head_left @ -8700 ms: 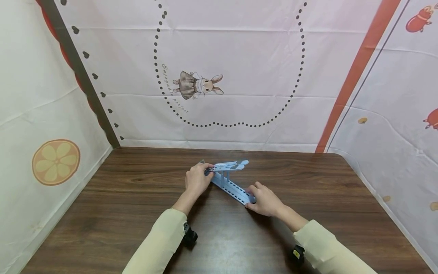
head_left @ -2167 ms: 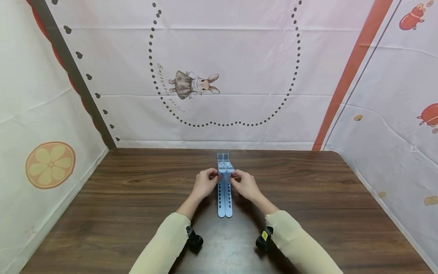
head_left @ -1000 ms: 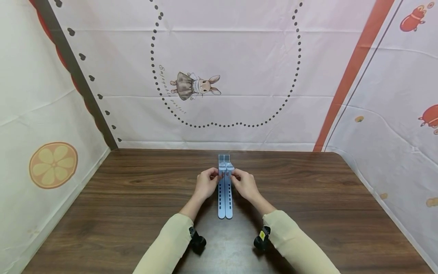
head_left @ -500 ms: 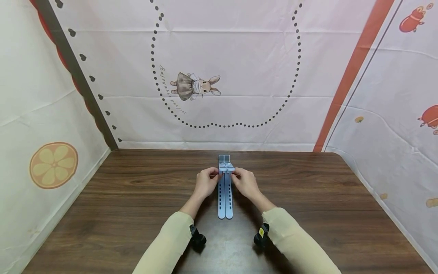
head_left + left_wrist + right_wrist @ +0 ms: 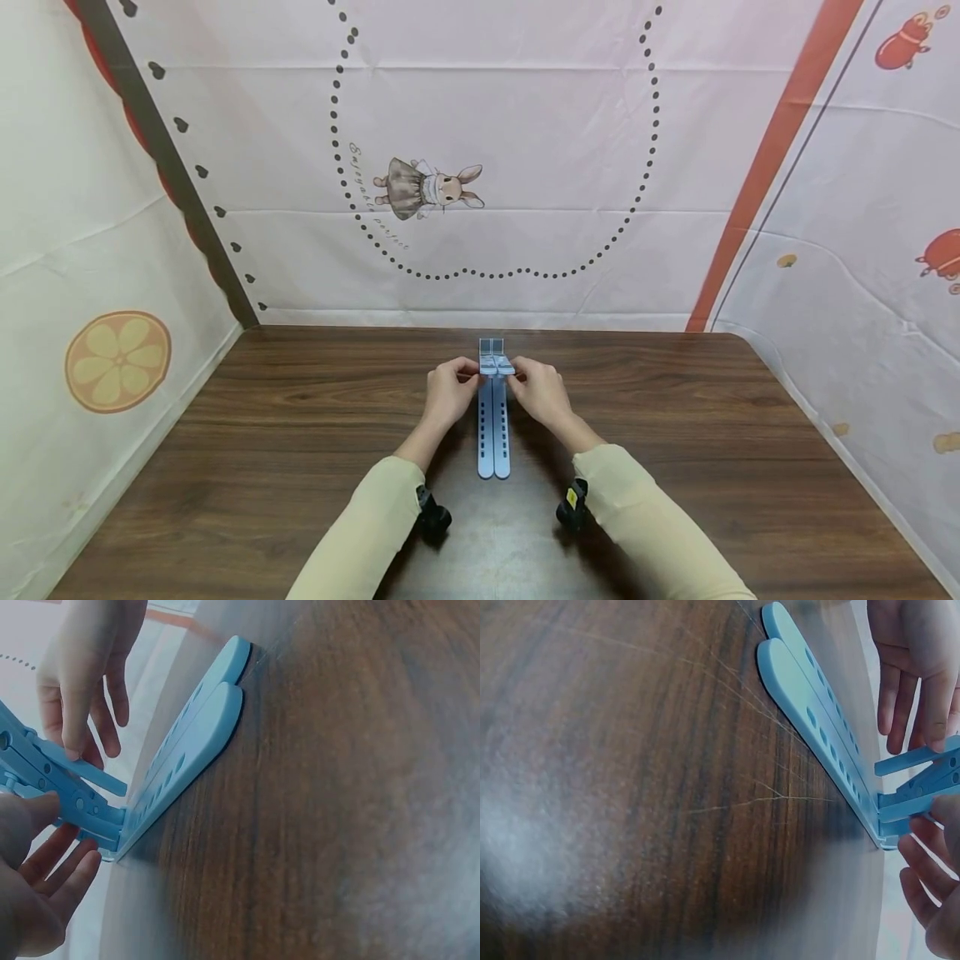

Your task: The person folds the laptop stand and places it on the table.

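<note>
A light-blue foldable laptop stand [image 5: 494, 433] stands at the middle of the table, its two slotted base bars side by side and pointing toward me. Its upper arms [image 5: 71, 787] rise off the bars toward the far end. On the left side my left hand [image 5: 447, 393] pinches an upper arm between thumb and fingers, other fingers spread below. Opposite it, my right hand [image 5: 542, 392] pinches the right upper arm [image 5: 922, 806] in the same way. Both hands sit above the bars, whose rounded near ends lie on the wood.
The dark wood-grain table [image 5: 315, 467] runs back to a white printed cloth wall [image 5: 525, 167]. More cloth hangs at the left and right sides. A small black camera [image 5: 432, 515] is on the left wrist, another camera [image 5: 572, 504] on the right.
Earlier the stand lay diagonally, held at both ends; now it points straight at me. In the last half second both hands have risen slightly along the upper part while the base bars stayed put.
</note>
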A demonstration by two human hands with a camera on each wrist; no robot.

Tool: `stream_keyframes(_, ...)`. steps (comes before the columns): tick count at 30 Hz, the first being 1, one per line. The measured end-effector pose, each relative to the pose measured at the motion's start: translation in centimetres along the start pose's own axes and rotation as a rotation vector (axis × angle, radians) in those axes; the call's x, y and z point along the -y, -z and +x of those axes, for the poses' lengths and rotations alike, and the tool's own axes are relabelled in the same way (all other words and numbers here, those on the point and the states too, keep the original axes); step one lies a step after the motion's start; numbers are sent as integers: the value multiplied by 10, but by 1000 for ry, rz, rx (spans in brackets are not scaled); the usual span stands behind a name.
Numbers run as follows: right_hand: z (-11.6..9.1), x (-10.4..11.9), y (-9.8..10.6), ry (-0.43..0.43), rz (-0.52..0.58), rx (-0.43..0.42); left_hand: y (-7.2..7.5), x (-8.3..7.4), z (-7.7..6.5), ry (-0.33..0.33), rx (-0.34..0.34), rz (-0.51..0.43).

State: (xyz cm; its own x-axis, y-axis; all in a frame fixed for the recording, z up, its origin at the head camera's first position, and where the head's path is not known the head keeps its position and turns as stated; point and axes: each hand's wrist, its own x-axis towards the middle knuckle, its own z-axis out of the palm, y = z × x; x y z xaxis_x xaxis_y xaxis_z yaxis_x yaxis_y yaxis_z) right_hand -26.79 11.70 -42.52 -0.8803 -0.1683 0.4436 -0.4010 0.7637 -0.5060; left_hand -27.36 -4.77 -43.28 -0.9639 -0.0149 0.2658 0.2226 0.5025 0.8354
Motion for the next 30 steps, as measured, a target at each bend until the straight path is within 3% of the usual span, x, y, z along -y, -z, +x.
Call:
stream_keyframes(7, 4, 1, 4, -22, -16, -16, 3, -2, 3, -38, -80, -25)
stream_keyframes(14, 4, 0, 7, 63, -26, -27, 5, -5, 3, -101, -69, 26)
stream_keyframes(30, 3, 1, 11, 82, -73, -11, 4, -7, 4, -69, -63, 91)
